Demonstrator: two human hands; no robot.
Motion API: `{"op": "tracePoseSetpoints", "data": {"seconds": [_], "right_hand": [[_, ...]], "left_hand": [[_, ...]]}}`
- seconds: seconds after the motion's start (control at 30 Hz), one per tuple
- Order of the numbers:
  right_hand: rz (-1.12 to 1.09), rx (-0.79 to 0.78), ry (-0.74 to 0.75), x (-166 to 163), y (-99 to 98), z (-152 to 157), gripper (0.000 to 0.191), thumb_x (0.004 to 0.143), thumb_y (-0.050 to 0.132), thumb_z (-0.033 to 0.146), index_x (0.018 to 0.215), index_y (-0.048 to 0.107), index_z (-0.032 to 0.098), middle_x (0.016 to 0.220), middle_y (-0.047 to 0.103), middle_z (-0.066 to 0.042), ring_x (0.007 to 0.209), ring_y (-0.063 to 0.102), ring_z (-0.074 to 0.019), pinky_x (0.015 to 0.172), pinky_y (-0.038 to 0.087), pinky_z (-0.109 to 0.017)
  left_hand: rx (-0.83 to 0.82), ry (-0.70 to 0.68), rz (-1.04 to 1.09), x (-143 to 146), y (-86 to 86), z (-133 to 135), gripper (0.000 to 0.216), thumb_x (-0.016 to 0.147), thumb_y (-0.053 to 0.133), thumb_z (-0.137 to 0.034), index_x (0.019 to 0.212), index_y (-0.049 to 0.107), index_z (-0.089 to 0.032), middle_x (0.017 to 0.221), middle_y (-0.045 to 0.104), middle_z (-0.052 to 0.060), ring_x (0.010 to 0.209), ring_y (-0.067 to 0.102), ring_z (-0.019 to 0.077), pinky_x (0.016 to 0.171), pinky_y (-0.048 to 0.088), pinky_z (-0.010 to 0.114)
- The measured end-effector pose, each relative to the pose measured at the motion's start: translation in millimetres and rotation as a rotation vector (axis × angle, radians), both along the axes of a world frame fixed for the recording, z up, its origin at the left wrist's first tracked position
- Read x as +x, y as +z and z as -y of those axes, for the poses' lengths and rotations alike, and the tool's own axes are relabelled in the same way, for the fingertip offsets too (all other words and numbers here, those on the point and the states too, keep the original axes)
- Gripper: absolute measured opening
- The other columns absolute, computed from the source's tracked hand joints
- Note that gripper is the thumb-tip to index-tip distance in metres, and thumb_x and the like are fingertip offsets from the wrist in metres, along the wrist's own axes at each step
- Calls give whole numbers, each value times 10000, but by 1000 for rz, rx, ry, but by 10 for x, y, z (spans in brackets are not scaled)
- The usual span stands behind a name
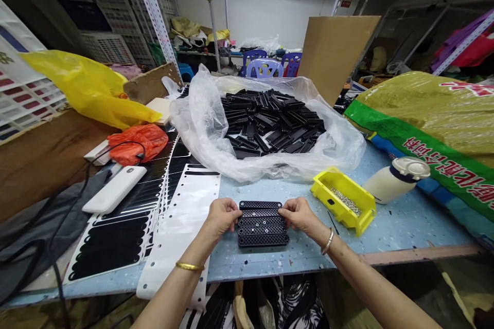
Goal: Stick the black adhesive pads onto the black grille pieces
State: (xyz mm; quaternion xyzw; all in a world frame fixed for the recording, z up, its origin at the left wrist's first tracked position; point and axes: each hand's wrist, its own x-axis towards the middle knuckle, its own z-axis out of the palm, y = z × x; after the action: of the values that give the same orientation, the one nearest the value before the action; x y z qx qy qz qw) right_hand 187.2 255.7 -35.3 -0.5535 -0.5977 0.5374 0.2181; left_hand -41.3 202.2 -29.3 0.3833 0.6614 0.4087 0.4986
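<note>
Several black ribbed plastic bars lie side by side in a neat block near the table's front edge. My left hand is curled against the block's left end, fingers pressed on the bars. At the right end, my right hand pinches the bars in the same way. A gold bangle is on my left wrist and a silver one on my right. Behind the block, an open clear plastic bag holds a heap of the same black parts.
A yellow bin of small metal pieces and a white bottle lie to the right. Sticker sheets, a white power bank, an orange bag and a yellow bag are left. A printed sack fills the right.
</note>
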Motion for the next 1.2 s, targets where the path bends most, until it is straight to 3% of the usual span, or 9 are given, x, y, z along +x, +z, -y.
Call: {"op": "tracePoseSetpoints", "data": {"seconds": [0.13, 0.33, 0.6, 0.93, 1.2], "right_hand": [[0, -1, 4, 3, -9, -4, 186, 679, 573, 240, 510, 528, 178, 358, 493, 43, 326, 464, -103, 316, 303, -189], [-3, 3, 10, 10, -7, -11, 191, 677, 575, 251, 509, 525, 176, 358, 491, 45, 328, 459, -97, 314, 301, -183], [-11, 0, 13, 16, -16, -6, 189, 681, 587, 254, 518, 535, 173, 374, 512, 33, 341, 474, -100, 320, 301, -181], [-15, 2, 19, 18, 4, 1, 194, 688, 588, 239, 514, 538, 169, 378, 518, 30, 335, 466, -96, 322, 300, -183], [-9, 0, 20, 16, 8, -5, 194, 687, 587, 243, 515, 541, 167, 375, 523, 29, 337, 476, -97, 317, 306, -177]], "left_hand": [[-6, -11, 4, -17, 9, 18, 136, 610, 606, -228, 523, 513, -180, 383, 550, -21, 269, 467, 103, 303, 242, 183], [60, -27, -108, -2, -26, 21, 92, 597, 607, -214, 520, 579, -173, 371, 489, -61, 274, 361, 62, 323, 232, 189], [151, -39, -217, -1, -90, 101, 131, 670, 560, -274, 576, 600, -192, 440, 499, -56, 349, 434, 86, 386, 313, 204], [196, 49, -132, 15, -153, 204, 185, 646, 593, -332, 694, 650, -163, 455, 495, -53, 353, 454, 103, 386, 340, 219], [241, 43, -210, 48, -112, 167, 157, 625, 589, -321, 565, 620, -179, 461, 487, -39, 470, 440, 107, 484, 316, 226]]}}
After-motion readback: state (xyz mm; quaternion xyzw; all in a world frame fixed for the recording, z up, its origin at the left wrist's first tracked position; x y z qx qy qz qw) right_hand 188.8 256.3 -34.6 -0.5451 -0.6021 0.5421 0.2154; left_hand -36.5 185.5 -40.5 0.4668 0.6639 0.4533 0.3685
